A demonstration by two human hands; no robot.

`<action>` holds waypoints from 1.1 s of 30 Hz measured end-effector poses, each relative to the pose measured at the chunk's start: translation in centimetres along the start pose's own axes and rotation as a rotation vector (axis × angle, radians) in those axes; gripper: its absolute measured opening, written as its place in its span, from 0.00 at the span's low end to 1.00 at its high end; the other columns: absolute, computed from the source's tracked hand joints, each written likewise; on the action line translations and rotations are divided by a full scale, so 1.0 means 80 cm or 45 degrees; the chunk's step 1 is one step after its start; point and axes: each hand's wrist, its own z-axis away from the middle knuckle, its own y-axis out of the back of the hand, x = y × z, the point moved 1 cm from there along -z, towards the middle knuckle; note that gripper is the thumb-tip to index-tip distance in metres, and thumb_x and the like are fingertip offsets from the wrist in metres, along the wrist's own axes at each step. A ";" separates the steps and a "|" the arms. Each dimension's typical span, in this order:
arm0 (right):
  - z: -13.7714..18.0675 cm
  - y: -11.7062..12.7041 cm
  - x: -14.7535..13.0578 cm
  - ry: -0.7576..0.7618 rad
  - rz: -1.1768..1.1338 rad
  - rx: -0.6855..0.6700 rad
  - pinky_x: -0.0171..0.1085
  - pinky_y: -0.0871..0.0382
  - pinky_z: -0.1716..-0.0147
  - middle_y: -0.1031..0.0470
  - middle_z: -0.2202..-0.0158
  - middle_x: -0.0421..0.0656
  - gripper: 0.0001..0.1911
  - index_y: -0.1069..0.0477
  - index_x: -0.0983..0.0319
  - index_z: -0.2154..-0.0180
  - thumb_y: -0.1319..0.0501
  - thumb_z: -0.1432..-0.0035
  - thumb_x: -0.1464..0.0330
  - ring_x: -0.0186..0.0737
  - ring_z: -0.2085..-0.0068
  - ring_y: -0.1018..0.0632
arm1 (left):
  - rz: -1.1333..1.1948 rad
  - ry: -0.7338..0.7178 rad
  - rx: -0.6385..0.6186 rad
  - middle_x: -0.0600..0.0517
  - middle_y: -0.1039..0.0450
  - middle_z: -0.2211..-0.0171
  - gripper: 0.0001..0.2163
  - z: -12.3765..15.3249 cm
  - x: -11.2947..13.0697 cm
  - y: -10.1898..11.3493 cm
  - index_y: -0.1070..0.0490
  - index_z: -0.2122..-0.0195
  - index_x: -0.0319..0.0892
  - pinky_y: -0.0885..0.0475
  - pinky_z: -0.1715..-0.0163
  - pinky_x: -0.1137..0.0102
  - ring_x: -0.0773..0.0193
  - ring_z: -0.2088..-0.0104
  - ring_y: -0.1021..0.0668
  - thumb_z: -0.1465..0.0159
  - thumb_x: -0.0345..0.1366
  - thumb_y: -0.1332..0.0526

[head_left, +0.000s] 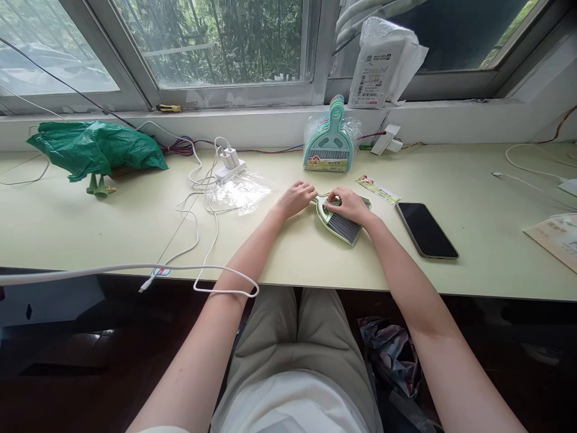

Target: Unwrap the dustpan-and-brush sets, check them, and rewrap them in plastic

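A small pale green dustpan with a grey-bristled brush (pixel 342 227) lies on the cream desk (pixel 288 252) straight in front of me. My left hand (pixel 295 198) is curled closed at the handle end of the set, at its left. My right hand (pixel 349 205) rests on top of the brush, fingers bent and pressing on it. A printed paper label (pixel 377 189) lies just behind my right hand. A clear plastic bag (pixel 238 192) lies flat to the left of my left hand.
A wrapped stack of teal dustpan sets (pixel 331 141) leans on the sill. A black phone (pixel 426 230) lies to the right. White cables and a charger (pixel 228 159) trail left, beside a green plastic bag (pixel 94 147). A white parcel (pixel 381 63) stands at the window.
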 end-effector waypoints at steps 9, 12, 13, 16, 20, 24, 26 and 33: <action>-0.001 0.002 0.000 -0.031 -0.074 -0.013 0.43 0.35 0.57 0.25 0.63 0.44 0.10 0.32 0.58 0.69 0.38 0.45 0.58 0.46 0.59 0.25 | -0.023 -0.007 -0.010 0.46 0.20 0.61 0.11 0.001 0.001 0.003 0.25 0.62 0.37 0.33 0.55 0.63 0.58 0.60 0.21 0.37 0.21 0.45; -0.001 0.003 -0.002 -0.042 -0.064 -0.016 0.43 0.35 0.58 0.24 0.63 0.44 0.10 0.32 0.57 0.69 0.38 0.45 0.58 0.46 0.59 0.25 | -0.033 -0.013 -0.004 0.46 0.20 0.60 0.11 0.001 0.001 0.003 0.24 0.63 0.37 0.32 0.56 0.64 0.58 0.60 0.21 0.35 0.21 0.46; 0.000 0.003 -0.003 -0.042 -0.055 -0.016 0.43 0.35 0.58 0.24 0.63 0.44 0.10 0.32 0.57 0.69 0.38 0.45 0.58 0.47 0.59 0.25 | -0.034 -0.017 -0.003 0.46 0.20 0.60 0.11 0.001 0.001 0.002 0.24 0.63 0.37 0.32 0.56 0.64 0.58 0.60 0.20 0.35 0.22 0.46; 0.000 0.003 -0.003 -0.040 -0.021 -0.014 0.43 0.34 0.58 0.24 0.62 0.45 0.09 0.33 0.57 0.69 0.38 0.45 0.59 0.47 0.58 0.25 | -0.040 -0.029 -0.003 0.45 0.20 0.59 0.11 0.001 0.001 -0.001 0.24 0.62 0.37 0.32 0.57 0.64 0.59 0.61 0.20 0.35 0.22 0.46; 0.000 0.002 -0.001 -0.025 0.016 -0.011 0.43 0.34 0.57 0.25 0.61 0.45 0.09 0.32 0.57 0.68 0.38 0.46 0.60 0.48 0.58 0.25 | -0.042 -0.031 -0.004 0.44 0.20 0.58 0.11 0.002 0.000 -0.004 0.23 0.62 0.37 0.33 0.57 0.65 0.60 0.60 0.20 0.35 0.22 0.45; 0.000 0.002 -0.001 -0.016 0.011 -0.006 0.43 0.34 0.56 0.24 0.62 0.45 0.08 0.32 0.57 0.68 0.38 0.46 0.60 0.48 0.58 0.25 | -0.010 -0.023 -0.004 0.43 0.20 0.58 0.11 0.002 0.000 -0.004 0.23 0.62 0.37 0.33 0.57 0.64 0.60 0.60 0.20 0.35 0.22 0.45; 0.001 0.002 -0.001 -0.015 0.009 -0.006 0.43 0.34 0.56 0.24 0.62 0.45 0.08 0.32 0.57 0.68 0.38 0.46 0.60 0.48 0.57 0.25 | 0.002 -0.010 -0.015 0.43 0.20 0.59 0.12 0.001 0.001 -0.003 0.23 0.61 0.36 0.33 0.58 0.64 0.59 0.61 0.20 0.35 0.22 0.46; 0.001 0.003 -0.001 -0.015 0.020 -0.013 0.43 0.34 0.56 0.25 0.61 0.45 0.08 0.32 0.57 0.68 0.38 0.45 0.60 0.48 0.57 0.26 | 0.046 0.052 -0.053 0.42 0.21 0.68 0.13 -0.001 0.004 0.003 0.22 0.60 0.34 0.34 0.60 0.64 0.58 0.64 0.20 0.34 0.22 0.47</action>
